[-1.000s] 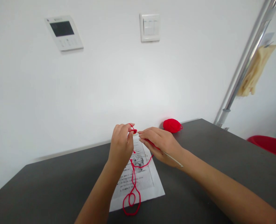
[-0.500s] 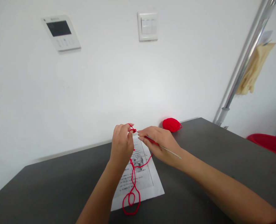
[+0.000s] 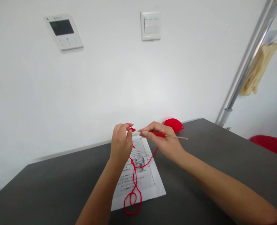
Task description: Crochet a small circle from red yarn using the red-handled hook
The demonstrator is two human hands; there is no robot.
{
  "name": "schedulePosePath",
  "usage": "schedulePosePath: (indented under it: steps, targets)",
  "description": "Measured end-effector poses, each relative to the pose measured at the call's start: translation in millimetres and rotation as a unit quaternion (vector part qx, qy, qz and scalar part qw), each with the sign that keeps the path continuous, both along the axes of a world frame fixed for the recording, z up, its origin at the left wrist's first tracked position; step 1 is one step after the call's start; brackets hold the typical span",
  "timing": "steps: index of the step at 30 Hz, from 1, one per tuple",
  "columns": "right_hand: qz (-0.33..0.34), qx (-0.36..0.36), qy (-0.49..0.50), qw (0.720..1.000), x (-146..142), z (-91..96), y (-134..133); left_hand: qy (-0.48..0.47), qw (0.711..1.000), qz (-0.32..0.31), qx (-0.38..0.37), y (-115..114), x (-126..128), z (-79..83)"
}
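My right hand (image 3: 163, 137) is closed on a crochet hook (image 3: 158, 134) with a red grip and thin metal ends. The hook lies nearly level, its left tip at a small piece of red crochet work (image 3: 133, 129). My left hand (image 3: 121, 140) pinches that piece between thumb and fingers, with a strand of red yarn over the index finger. Fingers partly hide the stitches. Loose red yarn (image 3: 135, 178) hangs below and lies in loops over a printed sheet (image 3: 150, 184). Behind my right hand rests a red ball of yarn (image 3: 174, 125).
The dark table (image 3: 65, 184) stands against a white wall with an intercom panel (image 3: 64, 32) and a light switch (image 3: 150, 26). On the right are a metal pole (image 3: 248, 65), yellowish gloves (image 3: 257, 70) hanging, and a red basin (image 3: 269, 144) beyond the table's edge.
My right hand has turned the crochet hook from a steep slant to nearly level, baring more of its red grip. My left hand keeps its pinch. The view has shifted slightly.
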State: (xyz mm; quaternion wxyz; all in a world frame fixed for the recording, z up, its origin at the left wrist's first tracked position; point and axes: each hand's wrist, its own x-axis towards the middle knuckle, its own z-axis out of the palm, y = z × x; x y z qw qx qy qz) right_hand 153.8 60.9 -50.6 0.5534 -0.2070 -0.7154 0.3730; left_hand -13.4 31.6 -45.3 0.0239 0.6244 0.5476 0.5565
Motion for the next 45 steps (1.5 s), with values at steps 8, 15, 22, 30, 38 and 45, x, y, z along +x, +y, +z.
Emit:
schedulePosePath:
  steps: [8, 15, 22, 30, 38, 45]
  targets:
    - [0.176, -0.153, 0.145, 0.961, -5, -5.1, 11, -0.208, 0.927, -0.231, -0.209, -14, -15, 23.4]
    - [0.049, 0.309, -0.048, 0.948, 8, -0.3, 13, -0.321, 0.863, -0.303, -0.247, -22, -13, 33.3]
    - [0.059, 0.356, -0.077, 0.930, 12, 5.7, 10, -0.272, 0.896, -0.268, -0.228, -24, -14, 35.3]
    - [0.067, 0.345, -0.045, 0.935, 7, 4.1, 5, -0.329, 0.865, -0.298, -0.233, -26, -9, 34.0]
    - [0.056, 0.414, -0.037, 0.908, 8, 5.3, 10, -0.338, 0.862, -0.304, -0.224, -27, -4, 32.2]
    - [0.037, 0.394, -0.008, 0.919, 7, 1.5, 9, -0.360, 0.849, -0.321, -0.214, -26, -2, 29.0]
